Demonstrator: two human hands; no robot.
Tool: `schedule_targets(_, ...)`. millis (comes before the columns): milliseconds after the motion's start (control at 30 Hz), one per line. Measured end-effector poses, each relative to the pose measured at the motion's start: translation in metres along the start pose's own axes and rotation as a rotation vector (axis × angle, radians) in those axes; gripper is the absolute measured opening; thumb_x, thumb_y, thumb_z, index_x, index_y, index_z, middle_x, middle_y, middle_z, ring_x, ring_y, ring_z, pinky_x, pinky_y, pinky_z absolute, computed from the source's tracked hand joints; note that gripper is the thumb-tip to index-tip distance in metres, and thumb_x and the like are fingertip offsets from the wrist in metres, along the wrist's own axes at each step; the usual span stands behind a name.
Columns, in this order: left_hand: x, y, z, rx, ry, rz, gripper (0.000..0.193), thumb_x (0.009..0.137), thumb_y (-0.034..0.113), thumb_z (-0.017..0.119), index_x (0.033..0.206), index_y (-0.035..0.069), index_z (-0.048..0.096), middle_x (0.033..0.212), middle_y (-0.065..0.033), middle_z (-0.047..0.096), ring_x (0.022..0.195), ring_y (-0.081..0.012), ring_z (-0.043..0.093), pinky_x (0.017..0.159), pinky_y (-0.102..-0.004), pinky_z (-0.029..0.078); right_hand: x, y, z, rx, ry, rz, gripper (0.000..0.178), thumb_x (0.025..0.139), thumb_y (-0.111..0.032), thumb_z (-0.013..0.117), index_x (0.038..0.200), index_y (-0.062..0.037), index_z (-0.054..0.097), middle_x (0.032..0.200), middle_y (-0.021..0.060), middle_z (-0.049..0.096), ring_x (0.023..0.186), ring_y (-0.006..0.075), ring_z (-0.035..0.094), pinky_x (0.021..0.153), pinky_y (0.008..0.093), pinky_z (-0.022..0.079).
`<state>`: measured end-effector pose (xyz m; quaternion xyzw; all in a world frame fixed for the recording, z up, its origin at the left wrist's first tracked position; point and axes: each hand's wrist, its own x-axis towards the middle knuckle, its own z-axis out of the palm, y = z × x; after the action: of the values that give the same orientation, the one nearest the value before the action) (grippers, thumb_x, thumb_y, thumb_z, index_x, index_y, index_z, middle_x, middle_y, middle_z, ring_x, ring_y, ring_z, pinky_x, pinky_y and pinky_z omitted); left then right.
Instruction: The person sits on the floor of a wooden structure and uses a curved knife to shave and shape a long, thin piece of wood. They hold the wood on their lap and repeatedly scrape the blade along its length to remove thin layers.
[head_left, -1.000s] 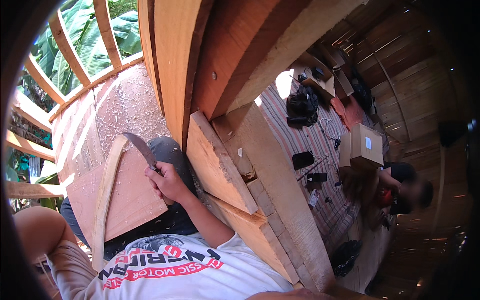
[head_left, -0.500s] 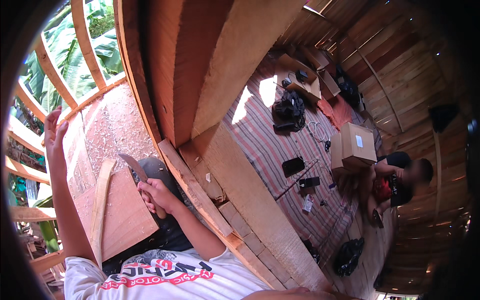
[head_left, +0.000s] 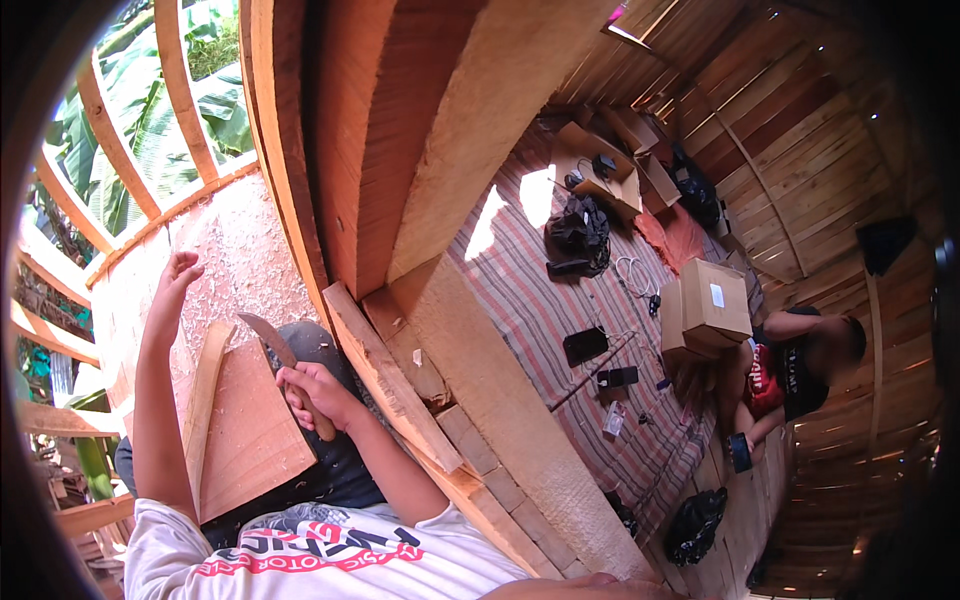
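My right hand is closed round the wooden handle of a knife, whose slightly curved blade points up and left above my knee. Raised over the far floorboards, my left hand holds nothing that I can see, its fingers loosely bent and apart. Below it, a long, slightly bowed strip of pale wood lies along the left part of a flat wooden board. The board rests across my lap, and neither hand touches the strip.
Wood shavings litter the planks by a slatted railing. A thick post and beam stand at my right. Beyond them, a striped mat bears cardboard boxes, black bags and phones; another person sits there.
My left hand has come right and slightly down from the railing, its fingers more bent. The right hand keeps the knife in nearly the same place. The other person's arms have shifted.
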<state>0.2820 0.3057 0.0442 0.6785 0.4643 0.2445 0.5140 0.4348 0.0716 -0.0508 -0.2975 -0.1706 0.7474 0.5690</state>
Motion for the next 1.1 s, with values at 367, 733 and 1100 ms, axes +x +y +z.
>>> schedule_targets(367, 0.042, -0.089, -0.010, 0.354, -0.308, -0.312, 0.031, 0.086, 0.036, 0.063, 0.105, 0.011, 0.057, 0.094, 0.0003, 0.059, 0.080, -0.0098, 0.048, 0.065, -0.0264, 0.038, 0.001, 0.000, 0.000, -0.016, -0.022, -0.007, 0.024, 0.099, -0.029, 0.050, 0.095, -0.0057, 0.054, 0.058, -0.0002, 0.047, 0.038, 0.0087, 0.046, 0.033, 0.0240, 0.039)
schedule_targets(733, 0.058, -0.114, -0.018, 0.450, -0.347, -0.291, 0.031, 0.084, 0.027, 0.068, 0.102, 0.003, 0.059, 0.091, -0.0060, 0.063, 0.086, -0.0151, 0.057, 0.076, -0.0294, 0.045, 0.002, 0.002, -0.001, -0.026, -0.022, -0.015, 0.025, 0.099, -0.030, 0.050, 0.095, -0.0059, 0.054, 0.058, -0.0005, 0.047, 0.038, 0.0082, 0.045, 0.033, 0.0237, 0.039)
schedule_targets(1100, 0.050, -0.124, -0.013, 0.541, -0.328, -0.346, 0.035, 0.085, 0.029, 0.067, 0.105, 0.001, 0.062, 0.099, -0.0120, 0.065, 0.094, -0.0209, 0.059, 0.081, -0.0345, 0.046, 0.001, 0.001, -0.001, -0.014, -0.039, -0.023, 0.026, 0.099, -0.031, 0.051, 0.096, -0.0052, 0.054, 0.058, -0.0005, 0.047, 0.038, 0.0081, 0.045, 0.033, 0.0233, 0.039)
